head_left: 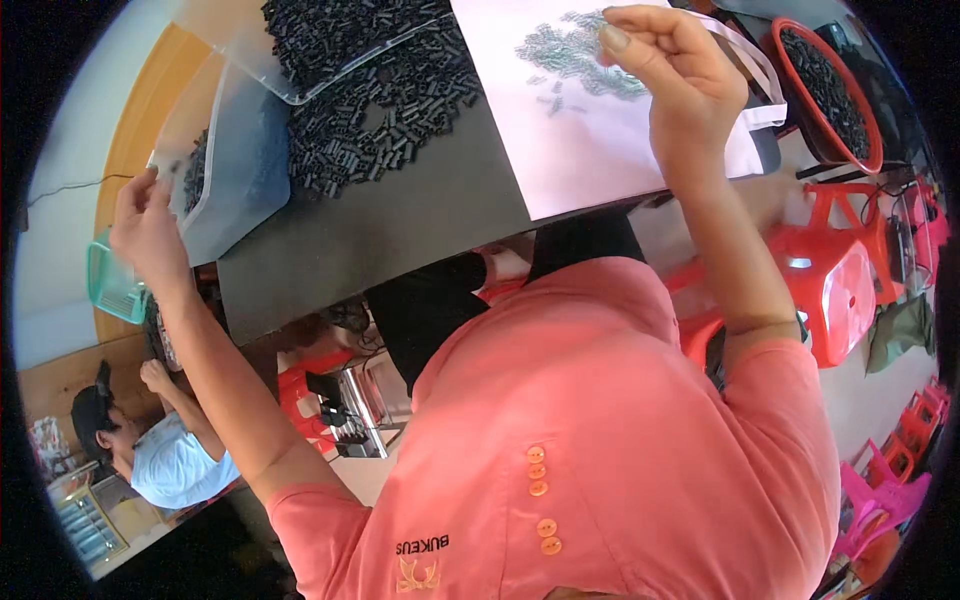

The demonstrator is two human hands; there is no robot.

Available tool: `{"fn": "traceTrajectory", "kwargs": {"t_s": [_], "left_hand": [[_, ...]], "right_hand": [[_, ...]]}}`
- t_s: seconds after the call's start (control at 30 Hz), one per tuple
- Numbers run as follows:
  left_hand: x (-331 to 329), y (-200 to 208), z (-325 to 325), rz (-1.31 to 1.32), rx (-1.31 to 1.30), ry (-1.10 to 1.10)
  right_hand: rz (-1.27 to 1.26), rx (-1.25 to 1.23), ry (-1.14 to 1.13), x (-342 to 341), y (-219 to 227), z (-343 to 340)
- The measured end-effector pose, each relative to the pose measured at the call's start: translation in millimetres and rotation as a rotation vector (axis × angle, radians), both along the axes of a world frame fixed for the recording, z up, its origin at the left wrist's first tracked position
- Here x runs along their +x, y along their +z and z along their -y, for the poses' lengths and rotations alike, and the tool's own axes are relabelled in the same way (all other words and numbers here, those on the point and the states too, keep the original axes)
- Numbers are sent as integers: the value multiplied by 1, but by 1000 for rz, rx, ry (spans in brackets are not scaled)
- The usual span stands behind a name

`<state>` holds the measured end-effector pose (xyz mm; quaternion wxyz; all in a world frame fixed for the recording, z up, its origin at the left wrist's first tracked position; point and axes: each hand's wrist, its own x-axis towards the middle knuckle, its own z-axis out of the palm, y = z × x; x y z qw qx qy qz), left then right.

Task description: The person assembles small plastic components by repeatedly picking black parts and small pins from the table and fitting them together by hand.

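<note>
My left hand (150, 235) is raised at the rim of a clear plastic bin (245, 170), its fingers slightly apart. Small dark blurred specks show just past its fingertips, inside the bin's edge. My right hand (695, 95) hovers over a white sheet or bag (560, 170), thumb and fingers pinched together; what they hold, if anything, is too small to make out. Beneath that hand lies a spread of small, thin silvery-green pieces (570, 55). Between my hands, many short black tubular pieces (370, 130) are heaped on the dark table (390, 220).
Another clear container (300, 95) tips over the black heap. A red basin (873, 130) of black pieces stands at the far right. Red plastic stools (845, 300) are at my right. On the left are a green basket (110, 280) and a seated person (180, 465) wearing a cap.
</note>
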<state>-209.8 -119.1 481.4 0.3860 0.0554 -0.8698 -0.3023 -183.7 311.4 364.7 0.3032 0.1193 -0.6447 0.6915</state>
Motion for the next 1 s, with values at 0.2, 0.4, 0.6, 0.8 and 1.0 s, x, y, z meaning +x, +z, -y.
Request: {"fn": "traceTrajectory", "kwargs": {"t_s": [0.2,0.4,0.6,0.8,1.0], "left_hand": [[-7,-33,-75,-259,-730,-83],[8,-78,-199,111,-231,-839],[0,-113,-264,29,-438,-981],[-12,-127,-281,-99,-689,-928],[-4,-125,-279,98,-160,-940]], "right_hand": [[23,-37,-28,13,-18,-12],[88,-71,-22,20,-16,-12],[91,-187,24,23,-18,-13],[108,-176,18,23,-18,-15],[134,-114,10,24,-19,-15]]}}
